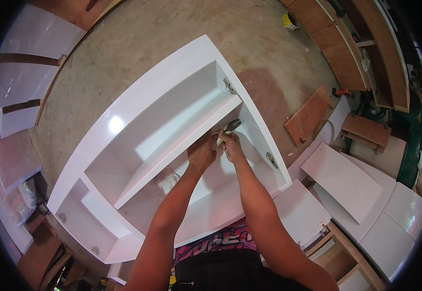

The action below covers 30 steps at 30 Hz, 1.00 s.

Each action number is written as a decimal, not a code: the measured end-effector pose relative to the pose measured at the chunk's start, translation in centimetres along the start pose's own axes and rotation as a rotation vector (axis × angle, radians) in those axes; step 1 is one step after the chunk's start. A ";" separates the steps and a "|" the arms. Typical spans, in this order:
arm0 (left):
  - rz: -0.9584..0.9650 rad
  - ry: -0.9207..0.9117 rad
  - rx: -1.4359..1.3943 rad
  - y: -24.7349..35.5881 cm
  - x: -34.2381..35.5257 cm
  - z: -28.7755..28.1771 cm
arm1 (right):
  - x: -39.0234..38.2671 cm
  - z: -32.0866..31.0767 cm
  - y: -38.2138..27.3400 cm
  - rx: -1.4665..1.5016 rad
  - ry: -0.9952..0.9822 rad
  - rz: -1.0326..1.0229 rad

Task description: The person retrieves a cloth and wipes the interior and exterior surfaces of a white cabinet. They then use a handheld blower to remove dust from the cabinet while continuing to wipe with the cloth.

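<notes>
Right hand (230,146): my fingers are curled tight round the pale handle of a hand tool (231,126), whose dark head sticks out beyond my grip.
Left hand (202,153): my fingers are bent inward just beside the right; their tips are hidden, so I cannot tell whether they pinch anything.
Tool's place: inside the white cabinet (167,68), in its middle bay, near the wall that faces right.
Cabinet bays: three; an outer and a middle one, parted by a white shelf (157,168), and a smaller end bay (87,218) at the cabinet's left.
Middle bay: both my hands, the tool and one crumpled white piece (170,181), lying left of my left wrist.
Hinges (271,160): four in sight, two on the cabinet's right wall, two on its left end.
Brown boards (308,116): two, right of the cabinet and apart from it.
Power tool (342,92): one, red and black, right of the cabinet, between those boards.
Yellow tub (286,22): one, on the floor (249,43), well beyond the cabinet's upper right.
</notes>
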<state>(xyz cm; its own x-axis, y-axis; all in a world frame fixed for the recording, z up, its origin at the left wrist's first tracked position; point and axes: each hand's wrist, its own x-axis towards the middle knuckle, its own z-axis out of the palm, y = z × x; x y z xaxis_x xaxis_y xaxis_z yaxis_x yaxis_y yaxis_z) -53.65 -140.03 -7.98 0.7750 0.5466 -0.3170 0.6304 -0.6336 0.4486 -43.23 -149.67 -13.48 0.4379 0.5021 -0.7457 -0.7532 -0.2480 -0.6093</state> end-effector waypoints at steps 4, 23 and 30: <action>0.054 0.099 0.014 -0.6 0.4 0.5 | 0.1 -0.2 -0.1 -0.090 0.050 0.011; 0.018 -0.132 -0.066 -0.9 1.6 0.0 | 0.0 3.1 1.3 -0.053 0.181 -0.131; 0.012 -0.060 -0.109 -0.6 0.9 0.2 | 0.2 3.0 1.6 -0.079 0.208 -0.173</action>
<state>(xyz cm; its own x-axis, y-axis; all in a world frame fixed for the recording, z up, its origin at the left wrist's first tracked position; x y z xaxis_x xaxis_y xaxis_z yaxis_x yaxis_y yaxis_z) -53.35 -139.27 -8.76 0.7857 0.5037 -0.3591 0.6151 -0.5748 0.5397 -45.83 -147.48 -13.74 0.6539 0.3641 -0.6632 -0.6216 -0.2412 -0.7453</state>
